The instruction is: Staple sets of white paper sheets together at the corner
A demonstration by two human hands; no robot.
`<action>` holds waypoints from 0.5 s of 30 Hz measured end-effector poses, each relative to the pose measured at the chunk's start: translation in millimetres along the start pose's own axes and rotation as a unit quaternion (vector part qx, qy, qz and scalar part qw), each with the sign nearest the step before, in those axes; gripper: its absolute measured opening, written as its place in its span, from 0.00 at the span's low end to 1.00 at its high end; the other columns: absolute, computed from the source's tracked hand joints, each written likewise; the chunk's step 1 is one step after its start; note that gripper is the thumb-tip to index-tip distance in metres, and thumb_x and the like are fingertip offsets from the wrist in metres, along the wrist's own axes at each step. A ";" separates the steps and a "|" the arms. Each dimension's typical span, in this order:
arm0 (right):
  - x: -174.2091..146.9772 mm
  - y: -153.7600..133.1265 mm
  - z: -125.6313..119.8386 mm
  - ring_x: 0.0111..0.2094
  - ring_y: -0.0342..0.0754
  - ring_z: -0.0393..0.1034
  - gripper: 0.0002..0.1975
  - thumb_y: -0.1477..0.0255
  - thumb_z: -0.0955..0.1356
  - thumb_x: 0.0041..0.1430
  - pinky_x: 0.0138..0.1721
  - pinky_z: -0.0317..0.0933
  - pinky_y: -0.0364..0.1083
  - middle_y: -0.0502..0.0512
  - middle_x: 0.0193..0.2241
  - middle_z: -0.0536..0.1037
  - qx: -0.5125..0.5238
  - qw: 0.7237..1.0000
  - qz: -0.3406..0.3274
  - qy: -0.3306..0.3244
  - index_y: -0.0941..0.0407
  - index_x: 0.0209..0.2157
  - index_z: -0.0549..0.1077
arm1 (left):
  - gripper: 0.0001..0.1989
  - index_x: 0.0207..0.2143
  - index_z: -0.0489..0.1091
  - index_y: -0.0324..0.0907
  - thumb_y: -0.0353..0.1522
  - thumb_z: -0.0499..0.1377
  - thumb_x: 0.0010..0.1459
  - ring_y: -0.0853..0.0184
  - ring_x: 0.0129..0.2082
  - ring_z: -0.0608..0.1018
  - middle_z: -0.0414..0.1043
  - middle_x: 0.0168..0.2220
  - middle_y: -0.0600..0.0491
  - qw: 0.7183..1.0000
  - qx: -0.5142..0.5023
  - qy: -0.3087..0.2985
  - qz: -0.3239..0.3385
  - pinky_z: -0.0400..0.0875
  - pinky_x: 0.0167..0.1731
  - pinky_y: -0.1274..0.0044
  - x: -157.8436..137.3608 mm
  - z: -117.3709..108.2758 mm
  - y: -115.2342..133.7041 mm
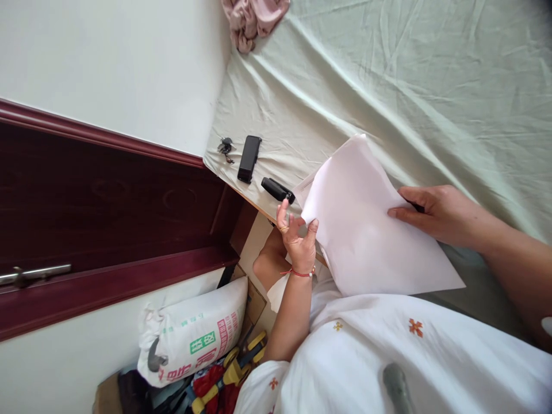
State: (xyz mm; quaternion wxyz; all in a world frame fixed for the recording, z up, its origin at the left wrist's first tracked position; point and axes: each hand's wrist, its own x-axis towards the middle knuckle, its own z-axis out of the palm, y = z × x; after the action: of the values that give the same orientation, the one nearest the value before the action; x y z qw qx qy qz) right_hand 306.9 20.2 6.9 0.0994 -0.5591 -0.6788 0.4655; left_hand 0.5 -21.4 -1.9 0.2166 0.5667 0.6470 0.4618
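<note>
A few white sheets of paper (366, 224) are held between my two hands, tilted over the edge of the bed and my lap. Their left corner is curled, and faint print shows on a sheet beneath. My left hand (299, 244) pinches that left edge near the thumb, its other fingers spread outward. On the opposite edge, my right hand (431, 213) grips the sheets between thumb and fingers. Just beyond my left fingertips lies a black stapler-like object (276, 190). A black phone-like device (249, 159) rests farther left.
Keys (225, 148) lie near the corner of the pale green bed sheet (328, 98). Pink cloth (254, 23) sits at the far end. On the left is a dark red door (107, 190). A printed white sack (198, 330) and a yellow-wheeled toy (233, 371) are below.
</note>
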 end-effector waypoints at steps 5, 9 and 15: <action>-1.5 -1.5 -1.0 0.23 0.46 0.61 0.20 0.51 0.62 0.61 0.27 0.53 0.47 0.47 0.20 0.67 -0.003 1.000 0.007 0.011 0.51 0.25 0.57 | 0.10 0.35 0.77 0.45 0.41 0.70 0.57 0.64 0.50 0.80 0.79 0.41 0.53 0.992 -0.108 -0.021 -0.064 0.72 0.57 0.69 -6.7 5.2 13.9; -0.3 -2.3 -0.7 0.22 0.46 0.61 0.21 0.51 0.62 0.60 0.27 0.52 0.47 0.47 0.19 0.66 -0.007 1.000 0.020 0.020 0.51 0.24 0.55 | 0.10 0.34 0.78 0.45 0.39 0.72 0.56 0.67 0.39 0.81 0.77 0.31 0.56 0.975 -0.187 -0.049 -0.109 0.75 0.50 0.72 -10.5 2.2 24.9; 2.5 -0.1 1.4 0.24 0.47 0.64 0.17 0.53 0.63 0.60 0.28 0.53 0.48 0.48 0.22 0.71 -0.002 1.000 0.011 0.013 0.51 0.26 0.61 | 0.07 0.32 0.79 0.46 0.38 0.71 0.56 0.60 0.43 0.82 0.82 0.39 0.51 0.921 -0.303 -0.243 -0.032 0.76 0.50 0.64 -5.4 -6.8 40.9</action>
State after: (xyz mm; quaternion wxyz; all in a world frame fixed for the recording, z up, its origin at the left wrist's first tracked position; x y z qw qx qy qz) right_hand 305.0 21.6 5.2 0.1018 -0.5733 -0.6721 0.4574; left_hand 18.3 -31.6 34.5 0.5429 0.5479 0.4217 0.4767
